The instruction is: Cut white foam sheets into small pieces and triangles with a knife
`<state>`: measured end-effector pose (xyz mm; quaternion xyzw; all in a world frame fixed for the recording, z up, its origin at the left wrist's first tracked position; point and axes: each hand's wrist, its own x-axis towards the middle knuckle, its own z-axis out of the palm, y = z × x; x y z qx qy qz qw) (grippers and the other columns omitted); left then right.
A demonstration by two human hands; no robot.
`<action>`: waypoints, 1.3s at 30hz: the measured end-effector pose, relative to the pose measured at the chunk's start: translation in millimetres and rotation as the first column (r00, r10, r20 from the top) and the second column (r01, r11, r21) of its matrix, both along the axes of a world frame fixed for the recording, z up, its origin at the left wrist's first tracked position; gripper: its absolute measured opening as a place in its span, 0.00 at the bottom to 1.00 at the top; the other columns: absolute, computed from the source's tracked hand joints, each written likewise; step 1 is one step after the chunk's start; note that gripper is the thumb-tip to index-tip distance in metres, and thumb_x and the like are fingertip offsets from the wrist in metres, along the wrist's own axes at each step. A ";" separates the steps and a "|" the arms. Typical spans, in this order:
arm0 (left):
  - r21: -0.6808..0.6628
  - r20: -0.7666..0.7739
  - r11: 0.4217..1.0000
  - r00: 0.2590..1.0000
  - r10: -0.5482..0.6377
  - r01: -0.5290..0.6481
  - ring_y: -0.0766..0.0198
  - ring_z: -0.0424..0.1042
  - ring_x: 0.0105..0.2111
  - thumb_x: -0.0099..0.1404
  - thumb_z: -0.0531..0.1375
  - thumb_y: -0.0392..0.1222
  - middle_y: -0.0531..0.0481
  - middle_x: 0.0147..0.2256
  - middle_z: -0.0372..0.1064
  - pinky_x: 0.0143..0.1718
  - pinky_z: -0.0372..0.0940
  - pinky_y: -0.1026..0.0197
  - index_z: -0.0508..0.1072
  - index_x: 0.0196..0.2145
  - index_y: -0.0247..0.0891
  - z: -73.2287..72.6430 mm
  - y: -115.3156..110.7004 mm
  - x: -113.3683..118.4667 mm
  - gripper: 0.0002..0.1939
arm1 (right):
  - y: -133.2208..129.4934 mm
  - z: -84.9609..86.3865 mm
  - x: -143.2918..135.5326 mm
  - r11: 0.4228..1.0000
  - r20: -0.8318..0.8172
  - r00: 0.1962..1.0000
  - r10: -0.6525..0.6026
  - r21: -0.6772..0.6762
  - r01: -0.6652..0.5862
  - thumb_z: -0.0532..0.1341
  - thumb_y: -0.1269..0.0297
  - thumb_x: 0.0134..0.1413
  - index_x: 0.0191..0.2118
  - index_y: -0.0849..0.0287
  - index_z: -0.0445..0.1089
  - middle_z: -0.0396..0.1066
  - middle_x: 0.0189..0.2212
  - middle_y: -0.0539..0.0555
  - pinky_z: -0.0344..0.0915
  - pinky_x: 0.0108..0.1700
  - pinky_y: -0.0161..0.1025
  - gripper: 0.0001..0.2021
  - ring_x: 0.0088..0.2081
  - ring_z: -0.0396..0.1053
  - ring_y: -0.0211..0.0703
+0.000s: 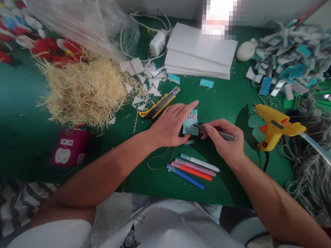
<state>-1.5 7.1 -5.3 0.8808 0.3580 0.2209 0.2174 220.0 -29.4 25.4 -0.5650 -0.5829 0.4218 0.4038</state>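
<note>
A small light blue piece (190, 127) with a banded, paler upper part lies on the green tabletop between my two hands. My left hand (171, 124) holds it in place from the left, thumb by its lower edge and index finger stretched out past its top. In my right hand (224, 137) is a dark grey marker (223, 134), gripped like a pen with its tip on the piece. Just beyond my left hand rests a yellow and black utility knife (159, 104). Several coloured markers (192, 170) lie side by side nearer my body.
A yellow glue gun (275, 126) stands at right, beside grey yarn (310, 161) and heaped scraps (295, 56). White boards (200, 49) and small blue strips (206, 83) lie farther back. Pale straw (85, 88), white offcuts (153, 80) and a magenta box (69, 147) occupy the left.
</note>
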 end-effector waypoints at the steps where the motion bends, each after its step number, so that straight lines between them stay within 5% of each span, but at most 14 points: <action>1: -0.001 0.001 1.000 1.000 0.003 -0.003 0.40 0.65 0.64 0.65 0.60 0.41 0.33 0.64 0.67 0.65 0.62 0.39 0.44 0.75 0.33 -0.2 0.0 0.2 0.47 | 0.2 -0.3 0.2 1.000 -0.002 1.000 0.015 0.004 -0.015 0.71 0.53 0.58 0.31 0.54 0.77 0.78 0.21 0.48 0.72 0.28 0.35 0.11 0.22 0.75 0.39; 17: -0.030 -0.002 0.999 1.000 0.010 -0.010 0.41 0.65 0.65 0.64 0.60 0.41 0.34 0.63 0.67 0.66 0.62 0.41 0.45 0.75 0.33 2.5 0.0 0.8 0.47 | 0.7 0.8 -1.4 0.999 0.020 0.999 0.037 0.023 -0.037 0.71 0.57 0.59 0.31 0.54 0.77 0.77 0.21 0.47 0.73 0.28 0.35 0.09 0.22 0.75 0.38; 34: -0.053 0.013 0.998 1.000 0.024 -0.023 0.41 0.64 0.65 0.62 0.62 0.41 0.34 0.65 0.67 0.66 0.61 0.41 0.46 0.75 0.33 0.1 0.8 0.6 0.49 | 0.0 1.8 -0.7 0.996 -0.043 0.996 0.078 -0.028 -0.080 0.72 0.39 0.55 0.31 0.54 0.76 0.78 0.22 0.49 0.75 0.28 0.36 0.21 0.23 0.77 0.40; 39: -0.047 0.025 0.999 1.000 0.015 -0.014 0.41 0.64 0.65 0.64 0.62 0.42 0.33 0.66 0.66 0.66 0.62 0.39 0.44 0.75 0.33 -2.0 0.5 0.1 0.48 | 8.0 4.9 -3.7 0.988 -0.117 0.992 -0.036 -0.156 0.017 0.75 0.39 0.49 0.29 0.54 0.75 0.79 0.23 0.49 0.76 0.28 0.38 0.22 0.22 0.76 0.41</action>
